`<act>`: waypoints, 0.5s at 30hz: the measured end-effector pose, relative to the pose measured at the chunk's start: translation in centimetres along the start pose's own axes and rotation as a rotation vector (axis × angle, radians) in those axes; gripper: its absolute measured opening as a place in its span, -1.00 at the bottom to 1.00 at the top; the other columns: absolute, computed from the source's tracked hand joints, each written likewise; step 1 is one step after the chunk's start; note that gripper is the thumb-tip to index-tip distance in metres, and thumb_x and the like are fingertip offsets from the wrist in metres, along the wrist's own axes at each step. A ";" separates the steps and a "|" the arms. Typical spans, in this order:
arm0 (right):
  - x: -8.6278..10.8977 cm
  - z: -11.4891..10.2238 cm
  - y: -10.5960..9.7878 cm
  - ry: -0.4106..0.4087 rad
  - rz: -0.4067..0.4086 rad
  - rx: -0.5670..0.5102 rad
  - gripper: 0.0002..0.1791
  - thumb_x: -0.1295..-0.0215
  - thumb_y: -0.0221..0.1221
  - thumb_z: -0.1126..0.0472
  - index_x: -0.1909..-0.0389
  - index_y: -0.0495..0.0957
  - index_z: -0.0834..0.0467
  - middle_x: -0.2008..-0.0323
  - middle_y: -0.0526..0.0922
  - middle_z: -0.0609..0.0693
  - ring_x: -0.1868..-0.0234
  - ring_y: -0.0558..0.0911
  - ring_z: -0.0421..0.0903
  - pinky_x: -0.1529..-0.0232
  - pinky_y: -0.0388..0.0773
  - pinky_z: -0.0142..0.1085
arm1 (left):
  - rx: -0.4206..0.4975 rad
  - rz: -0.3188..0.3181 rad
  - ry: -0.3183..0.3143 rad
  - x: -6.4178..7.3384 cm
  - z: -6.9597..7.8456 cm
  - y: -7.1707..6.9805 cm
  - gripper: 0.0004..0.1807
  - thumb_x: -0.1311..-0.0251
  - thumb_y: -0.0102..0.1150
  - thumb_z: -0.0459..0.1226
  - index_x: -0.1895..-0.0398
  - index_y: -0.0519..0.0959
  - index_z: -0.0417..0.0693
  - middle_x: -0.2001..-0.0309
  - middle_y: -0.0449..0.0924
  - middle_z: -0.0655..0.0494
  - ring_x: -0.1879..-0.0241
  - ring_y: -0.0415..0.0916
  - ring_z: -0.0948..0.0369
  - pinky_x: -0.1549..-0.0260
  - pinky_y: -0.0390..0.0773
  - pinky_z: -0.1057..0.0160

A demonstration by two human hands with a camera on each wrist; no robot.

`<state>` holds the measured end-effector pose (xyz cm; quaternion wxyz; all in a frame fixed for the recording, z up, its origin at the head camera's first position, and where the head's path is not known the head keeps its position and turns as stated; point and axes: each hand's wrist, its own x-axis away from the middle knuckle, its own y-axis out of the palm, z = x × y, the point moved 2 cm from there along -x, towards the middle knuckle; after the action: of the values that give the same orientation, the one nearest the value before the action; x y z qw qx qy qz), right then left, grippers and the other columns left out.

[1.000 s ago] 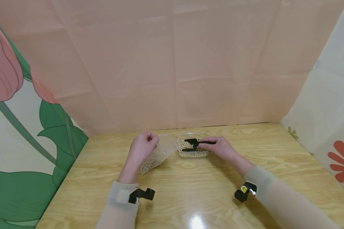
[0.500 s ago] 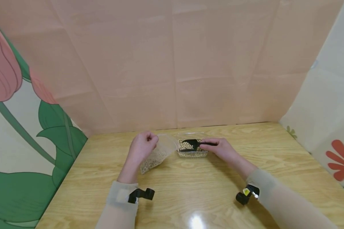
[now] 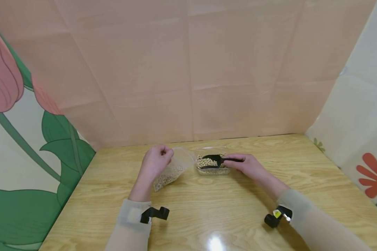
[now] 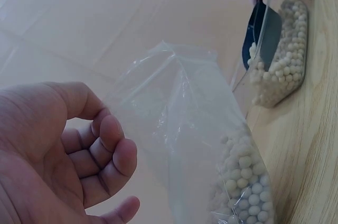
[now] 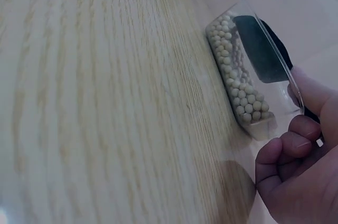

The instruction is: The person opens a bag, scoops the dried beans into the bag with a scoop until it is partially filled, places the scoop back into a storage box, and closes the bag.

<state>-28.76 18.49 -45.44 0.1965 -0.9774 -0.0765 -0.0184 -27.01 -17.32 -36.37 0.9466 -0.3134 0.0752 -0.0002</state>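
1. A person's two bare hands work above a wood-grain table (image 3: 204, 205), near its far edge.
2. The left hand (image 3: 156, 161) pinches the upper edge of a clear plastic bag (image 3: 183, 158), its other fingers curled in toward the palm.
3. The bag slants on the table, with pale round beads (image 4: 248, 174) gathered in its lower part. Its upper right corner reaches close to the box's left side; whether they touch, I cannot tell.
4. The right hand (image 3: 246, 165) holds the handle of a black scoop (image 3: 218, 158) between thumb and fingers.
5. The scoop is inside a clear, open-topped box (image 5: 277, 97), its blade pointing left toward the bag. Pale beads (image 3: 206, 162) lie between the blade's raised sides, and more fill the lower part of the box.
6. The box sits on the table, right of the bag and between the two hands.
7. Each forearm wears a light sleeve with a small black camera at the wrist: left camera (image 3: 157, 213), right camera (image 3: 278, 216).
8. Behind the table hangs a creased pinkish cloth (image 3: 188, 76); a large tulip picture (image 3: 3, 69) stands at left, a red flower picture (image 3: 375, 177) at right.
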 end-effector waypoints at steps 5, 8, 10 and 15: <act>0.2 0.4 -0.2 0.020 0.013 -0.028 -0.35 -0.40 0.48 -0.17 -0.40 0.70 0.05 -0.54 0.52 0.10 -0.43 0.51 0.10 -0.34 0.50 -0.03 | 0.001 -0.004 0.001 0.0 0.0 0.0 -0.80 -0.45 0.11 -0.23 0.33 0.66 -0.05 0.41 0.68 0.08 0.46 0.49 0.12 0.44 0.46 0.16; 0.1 0.7 -0.2 0.026 0.023 -0.062 -0.36 -0.40 0.48 -0.14 -0.39 0.70 0.08 -0.45 0.62 0.05 -0.09 0.60 -0.06 -0.01 0.60 -0.22 | 0.006 -0.006 0.000 0.0 -0.1 0.1 -0.80 -0.46 0.10 -0.23 0.32 0.66 -0.04 0.40 0.68 0.07 0.46 0.49 0.12 0.45 0.46 0.16; 0.1 0.8 -0.2 0.029 0.034 -0.091 -0.37 -0.40 0.49 -0.11 -0.38 0.70 0.10 -0.31 0.70 0.00 0.10 0.58 -0.12 0.13 0.59 -0.29 | 0.011 -0.005 0.001 0.0 -0.1 0.1 -0.80 -0.45 0.10 -0.24 0.32 0.66 -0.05 0.39 0.69 0.05 0.46 0.48 0.12 0.44 0.45 0.16; 0.4 0.6 -0.4 0.040 0.062 -0.145 -0.36 -0.43 0.48 -0.10 -0.41 0.67 0.14 -0.06 0.74 -0.13 0.21 0.57 -0.20 0.17 0.58 -0.31 | 0.023 -0.003 0.002 0.0 -0.2 0.0 -0.80 -0.45 0.09 -0.24 0.31 0.66 -0.05 0.38 0.70 0.01 0.46 0.48 0.11 0.44 0.45 0.16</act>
<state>-28.39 19.13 -45.83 0.1270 -0.9904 -0.0408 -0.0372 -27.04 -17.42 -36.58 0.9501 -0.3027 0.0755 -0.0026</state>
